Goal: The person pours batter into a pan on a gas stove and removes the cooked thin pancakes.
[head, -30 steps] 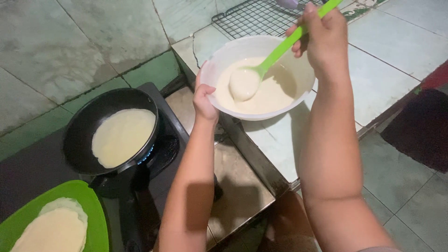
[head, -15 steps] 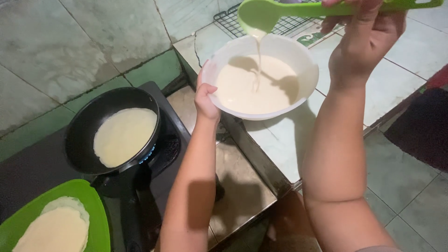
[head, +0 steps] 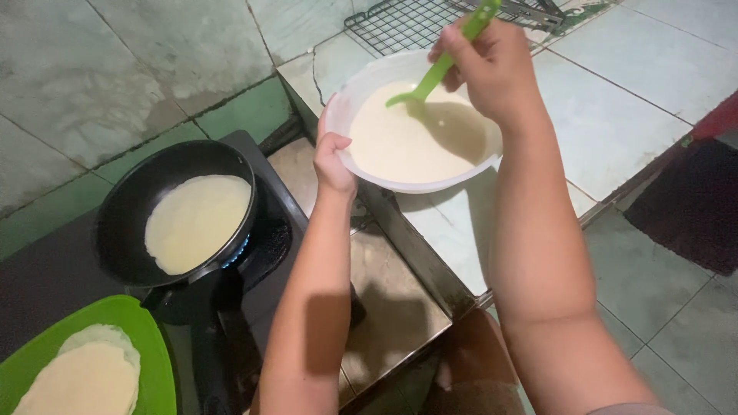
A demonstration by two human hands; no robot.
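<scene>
A white bowl (head: 361, 96) of pale batter sits on the tiled counter. My left hand (head: 332, 163) grips its near rim. My right hand (head: 488, 69) is closed around a green ladle (head: 442, 65), whose scoop end is dipped into the batter. To the left, a black frying pan (head: 127, 207) rests on a lit burner with a thin pale crepe (head: 196, 221) spread in it.
A green plate (head: 134, 327) at bottom left carries a stack of cooked crepes (head: 81, 376). A black wire rack (head: 400, 23) lies on the counter behind the bowl. The black stove (head: 265, 253) stands against a tiled wall; a dark mat (head: 692, 200) lies on the floor at right.
My right hand lifted the ladle high, let batter stream back into the bowl, then lowered the scoop into the batter again. My left hand stayed on the rim.
</scene>
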